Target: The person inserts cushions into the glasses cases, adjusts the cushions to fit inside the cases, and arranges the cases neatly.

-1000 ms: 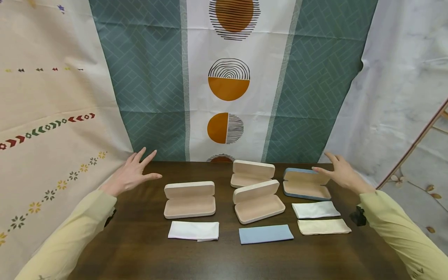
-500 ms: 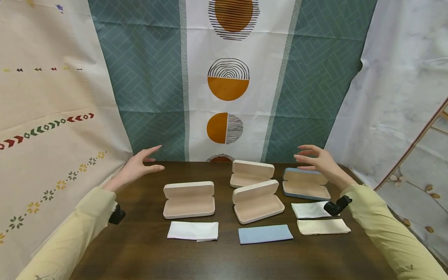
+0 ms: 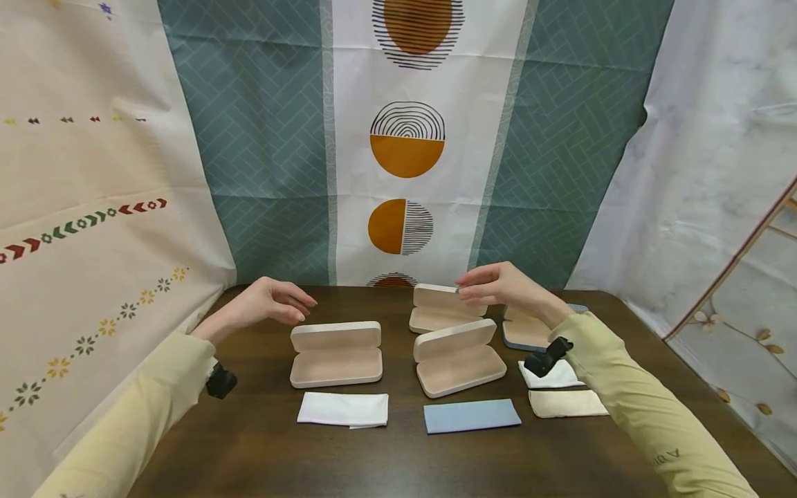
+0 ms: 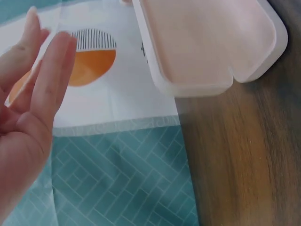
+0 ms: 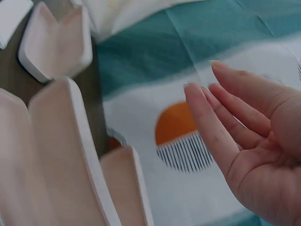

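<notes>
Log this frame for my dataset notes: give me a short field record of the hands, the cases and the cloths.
left hand: bare, fingers relaxed, over the table behind the left case, holding nothing
right hand: above the rear case, holding nothing
cases: four, all open; three cream, one blue-edged case partly behind the right forearm
cloths: white cloth, blue cloth, cream cloth, another white one under the right wrist
surface: dark wood table

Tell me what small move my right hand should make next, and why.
Probably lower the right hand onto the raised lid of the back beige case. It hovers just above that lid, fingers relaxed and holding nothing; the case stands open, and nothing blocks the way down.
</notes>
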`<move>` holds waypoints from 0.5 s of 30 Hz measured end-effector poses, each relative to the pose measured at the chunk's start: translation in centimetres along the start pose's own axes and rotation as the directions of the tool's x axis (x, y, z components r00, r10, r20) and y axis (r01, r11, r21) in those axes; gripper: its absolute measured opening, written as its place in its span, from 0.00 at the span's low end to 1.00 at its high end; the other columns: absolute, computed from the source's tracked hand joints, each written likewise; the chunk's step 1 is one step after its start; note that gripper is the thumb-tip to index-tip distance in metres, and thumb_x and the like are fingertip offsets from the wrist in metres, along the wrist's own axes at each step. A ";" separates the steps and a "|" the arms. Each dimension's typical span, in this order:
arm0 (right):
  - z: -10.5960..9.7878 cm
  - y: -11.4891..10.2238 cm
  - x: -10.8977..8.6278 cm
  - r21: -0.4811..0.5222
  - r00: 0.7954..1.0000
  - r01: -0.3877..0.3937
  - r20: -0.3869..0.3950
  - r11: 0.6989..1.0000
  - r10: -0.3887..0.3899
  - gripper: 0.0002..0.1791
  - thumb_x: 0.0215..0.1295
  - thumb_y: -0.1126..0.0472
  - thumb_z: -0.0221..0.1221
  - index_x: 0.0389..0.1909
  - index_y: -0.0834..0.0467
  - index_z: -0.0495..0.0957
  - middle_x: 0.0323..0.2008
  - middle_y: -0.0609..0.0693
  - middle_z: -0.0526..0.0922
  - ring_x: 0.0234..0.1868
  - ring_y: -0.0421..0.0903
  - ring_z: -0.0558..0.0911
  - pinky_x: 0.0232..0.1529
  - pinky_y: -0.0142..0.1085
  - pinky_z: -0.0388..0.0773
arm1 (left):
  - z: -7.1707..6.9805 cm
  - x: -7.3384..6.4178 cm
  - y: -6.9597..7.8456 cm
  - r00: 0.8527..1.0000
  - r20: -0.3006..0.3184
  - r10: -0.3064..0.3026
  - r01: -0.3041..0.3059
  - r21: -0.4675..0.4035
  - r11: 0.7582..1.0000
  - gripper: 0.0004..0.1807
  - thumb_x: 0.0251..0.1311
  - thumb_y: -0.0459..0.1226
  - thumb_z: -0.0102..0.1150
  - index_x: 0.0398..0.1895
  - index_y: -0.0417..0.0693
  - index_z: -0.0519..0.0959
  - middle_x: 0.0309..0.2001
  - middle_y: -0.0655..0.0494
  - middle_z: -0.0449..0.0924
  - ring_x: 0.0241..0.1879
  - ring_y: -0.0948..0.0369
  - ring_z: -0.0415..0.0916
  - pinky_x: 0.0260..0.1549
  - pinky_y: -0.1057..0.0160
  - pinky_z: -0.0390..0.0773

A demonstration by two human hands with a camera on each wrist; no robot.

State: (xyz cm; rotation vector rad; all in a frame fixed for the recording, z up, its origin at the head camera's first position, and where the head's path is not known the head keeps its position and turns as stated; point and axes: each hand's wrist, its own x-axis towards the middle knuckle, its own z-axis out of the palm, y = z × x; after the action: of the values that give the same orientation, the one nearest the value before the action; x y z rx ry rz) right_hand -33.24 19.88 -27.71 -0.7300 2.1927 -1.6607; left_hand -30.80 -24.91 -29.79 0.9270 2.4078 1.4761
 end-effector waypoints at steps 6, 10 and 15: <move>3.9 0.3 1.5 -0.045 0.985 -0.010 0.174 0.999 0.017 0.19 0.54 0.68 0.63 0.46 0.73 0.74 0.40 0.61 0.79 0.41 0.62 0.77 0.42 0.48 0.73 | 1.5 0.1 -0.7 0.983 0.182 -0.020 0.010 0.055 0.998 0.14 0.49 0.28 0.64 0.41 0.33 0.80 0.36 0.45 0.80 0.36 0.50 0.77 0.33 0.56 0.77; 6.7 1.3 2.2 -0.153 0.962 0.024 0.271 0.988 0.018 0.16 0.53 0.68 0.63 0.42 0.71 0.77 0.34 0.57 0.82 0.36 0.55 0.80 0.38 0.42 0.76 | 3.0 -0.1 -1.4 0.966 0.256 -0.044 0.023 0.086 0.996 0.13 0.48 0.29 0.65 0.40 0.37 0.81 0.35 0.46 0.80 0.35 0.53 0.78 0.33 0.57 0.77; 9.4 2.8 2.8 -0.221 0.941 0.066 0.338 0.973 0.012 0.12 0.51 0.69 0.64 0.38 0.69 0.80 0.30 0.53 0.82 0.32 0.48 0.81 0.35 0.39 0.77 | 4.7 -0.8 -2.6 0.956 0.274 -0.102 0.065 0.141 0.988 0.11 0.47 0.25 0.63 0.38 0.36 0.82 0.33 0.46 0.80 0.32 0.56 0.78 0.29 0.60 0.77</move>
State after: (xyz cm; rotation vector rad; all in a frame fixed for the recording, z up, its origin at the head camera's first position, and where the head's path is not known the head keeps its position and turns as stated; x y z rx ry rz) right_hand -31.27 11.32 -32.90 -1.0260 2.1472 -1.1942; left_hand -29.12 -22.70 -34.50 0.9732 2.3225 1.0861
